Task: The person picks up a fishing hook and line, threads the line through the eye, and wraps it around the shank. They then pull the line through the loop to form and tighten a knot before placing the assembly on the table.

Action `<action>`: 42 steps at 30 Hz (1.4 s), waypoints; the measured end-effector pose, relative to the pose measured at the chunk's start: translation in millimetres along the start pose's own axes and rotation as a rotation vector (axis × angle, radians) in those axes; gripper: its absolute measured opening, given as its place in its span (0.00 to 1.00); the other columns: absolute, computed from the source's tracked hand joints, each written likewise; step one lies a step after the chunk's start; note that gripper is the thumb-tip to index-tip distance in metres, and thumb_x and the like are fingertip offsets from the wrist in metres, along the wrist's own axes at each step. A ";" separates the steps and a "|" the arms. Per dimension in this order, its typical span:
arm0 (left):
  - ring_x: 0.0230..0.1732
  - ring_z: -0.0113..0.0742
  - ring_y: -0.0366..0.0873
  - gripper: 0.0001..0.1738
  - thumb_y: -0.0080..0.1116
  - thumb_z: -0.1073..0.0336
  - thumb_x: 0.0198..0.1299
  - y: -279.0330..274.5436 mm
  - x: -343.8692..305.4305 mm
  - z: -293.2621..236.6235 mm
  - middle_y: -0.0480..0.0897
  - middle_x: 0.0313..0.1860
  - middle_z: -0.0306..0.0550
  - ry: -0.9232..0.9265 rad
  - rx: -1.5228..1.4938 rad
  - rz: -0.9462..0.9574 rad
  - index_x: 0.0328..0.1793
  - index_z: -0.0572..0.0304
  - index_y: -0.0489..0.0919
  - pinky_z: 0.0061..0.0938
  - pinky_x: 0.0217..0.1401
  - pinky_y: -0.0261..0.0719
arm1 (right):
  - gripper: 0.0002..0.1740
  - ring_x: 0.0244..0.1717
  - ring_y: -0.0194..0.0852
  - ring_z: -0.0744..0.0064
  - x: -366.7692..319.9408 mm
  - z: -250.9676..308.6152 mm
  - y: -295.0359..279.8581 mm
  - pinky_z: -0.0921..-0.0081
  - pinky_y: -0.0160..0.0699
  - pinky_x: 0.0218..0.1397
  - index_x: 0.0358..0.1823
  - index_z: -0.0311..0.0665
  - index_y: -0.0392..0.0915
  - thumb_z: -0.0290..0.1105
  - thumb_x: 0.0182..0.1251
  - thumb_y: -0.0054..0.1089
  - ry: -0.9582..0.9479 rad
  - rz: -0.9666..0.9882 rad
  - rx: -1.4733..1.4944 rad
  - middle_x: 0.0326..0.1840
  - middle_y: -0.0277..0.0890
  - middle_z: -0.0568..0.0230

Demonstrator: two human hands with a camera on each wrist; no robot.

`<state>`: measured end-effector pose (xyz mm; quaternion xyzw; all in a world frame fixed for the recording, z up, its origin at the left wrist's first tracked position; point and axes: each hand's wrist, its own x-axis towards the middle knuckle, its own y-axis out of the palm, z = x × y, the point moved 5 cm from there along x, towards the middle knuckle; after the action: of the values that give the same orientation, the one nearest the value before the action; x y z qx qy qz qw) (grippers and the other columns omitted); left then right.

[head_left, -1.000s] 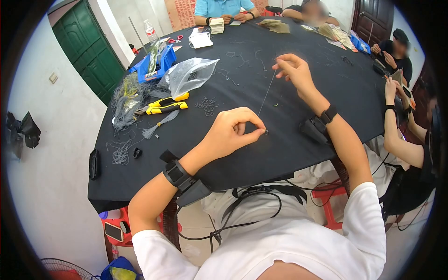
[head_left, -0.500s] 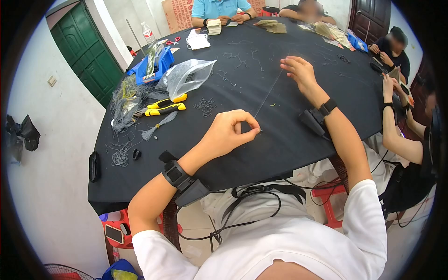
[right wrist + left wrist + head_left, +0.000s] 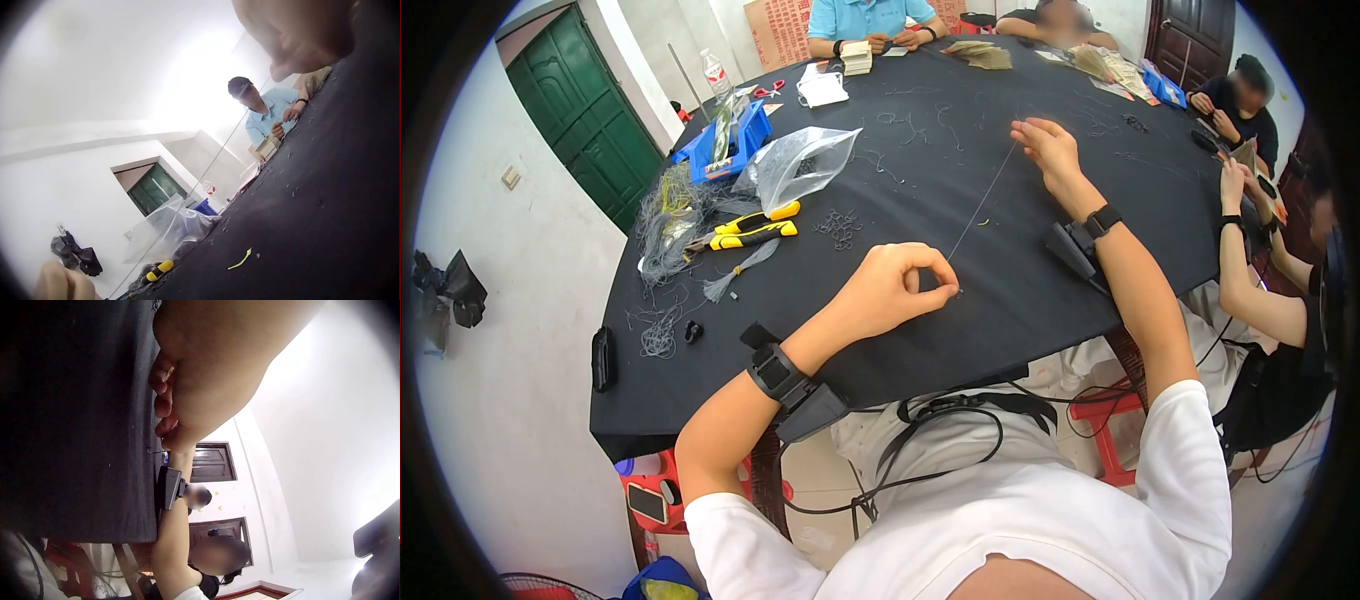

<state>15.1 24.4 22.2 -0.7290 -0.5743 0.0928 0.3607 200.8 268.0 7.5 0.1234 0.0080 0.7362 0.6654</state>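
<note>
In the head view my left hand [image 3: 900, 289] pinches a small fish hook between thumb and forefinger, close over the black tablecloth. The hook's thin curved end [image 3: 153, 450] pokes out past the fingertips in the left wrist view. A thin fishing line [image 3: 983, 203] runs straight and taut from there up to my right hand [image 3: 1055, 160], which pinches its far end at the fingertips. The right wrist view shows the same line slanting between both hands. Left of my left hand lies a pile of small dark hooks [image 3: 840, 228].
Yellow-black pliers [image 3: 752, 227], a tied bundle of line [image 3: 742, 268] and a tangle of line [image 3: 668, 225] lie on the left. Behind them are a clear plastic bag [image 3: 798, 172] and a blue bin [image 3: 740, 140]. A yellow scrap [image 3: 240, 259] lies below the line. Other people sit around the table.
My right hand has moved away to the right, its fingers straighter than before, and the line between the hands is longer. My left hand has shifted slightly left, still pinching.
</note>
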 end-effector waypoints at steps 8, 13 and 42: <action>0.21 0.18 0.71 0.03 0.63 0.72 0.51 -1.2 0.2 1.5 0.80 0.26 0.37 -0.012 -0.015 -0.026 0.32 0.61 0.81 0.16 0.24 0.66 | 0.16 0.52 0.76 0.73 2.0 -2.7 3.0 0.82 0.68 0.46 0.53 0.32 0.70 0.29 0.66 0.53 -0.024 0.074 0.016 0.52 0.77 0.57; 0.19 0.18 0.70 0.03 0.62 0.72 0.51 -2.2 0.6 2.7 0.79 0.23 0.36 -0.034 -0.022 -0.041 0.32 0.61 0.81 0.15 0.23 0.66 | 0.16 0.51 0.76 0.75 -2.0 -2.2 9.8 0.83 0.67 0.45 0.53 0.34 0.72 0.30 0.65 0.55 -0.026 0.127 0.056 0.50 0.78 0.60; 0.22 0.22 0.63 0.05 0.64 0.71 0.47 -44.7 0.8 10.3 0.75 0.25 0.36 0.048 0.328 -0.446 0.32 0.60 0.82 0.17 0.25 0.62 | 0.16 0.38 0.77 0.80 -123.5 44.2 103.2 0.82 0.73 0.43 0.49 0.35 0.77 0.24 0.58 0.60 -0.558 0.826 -0.347 0.37 0.80 0.65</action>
<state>-24.8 33.1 43.2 -0.5186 -0.6892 0.0855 0.4987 118.8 128.2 47.4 0.1957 -0.3406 0.8667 0.3074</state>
